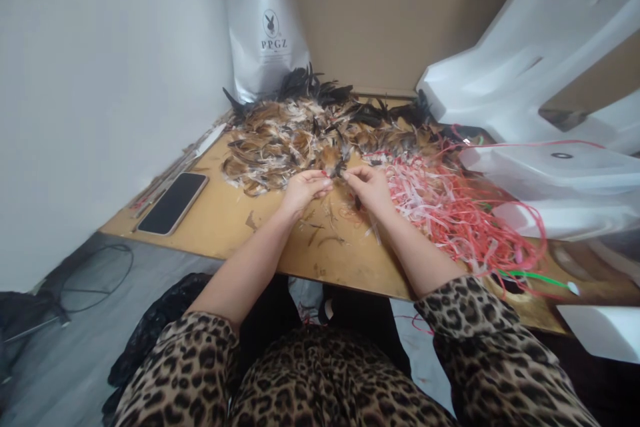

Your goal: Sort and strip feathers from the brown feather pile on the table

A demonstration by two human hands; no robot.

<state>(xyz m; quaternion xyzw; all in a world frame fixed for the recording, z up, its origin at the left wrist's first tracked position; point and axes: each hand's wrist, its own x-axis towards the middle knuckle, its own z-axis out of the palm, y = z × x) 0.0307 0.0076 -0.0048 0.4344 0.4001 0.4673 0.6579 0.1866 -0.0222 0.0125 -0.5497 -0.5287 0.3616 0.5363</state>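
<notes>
My left hand [303, 191] and my right hand [370, 188] meet at the near edge of a heap of brown, white and black feathers [300, 133] on a wooden board [225, 217]. Both hands are closed in a pinch. Between them sits a small dark tuft of feathers [338, 168], with a bit of red band at the left fingertips. A tangle of red and white plastic strips [450, 207] lies just right of my right hand.
A black phone [173, 202] lies face up at the board's left end, beside thin sticks. A silver bag [265, 27] stands behind the feathers. White foam pieces [540, 80] crowd the right side. A green strip [535, 277] lies near the front right edge. Leopard-print sleeves cover my arms.
</notes>
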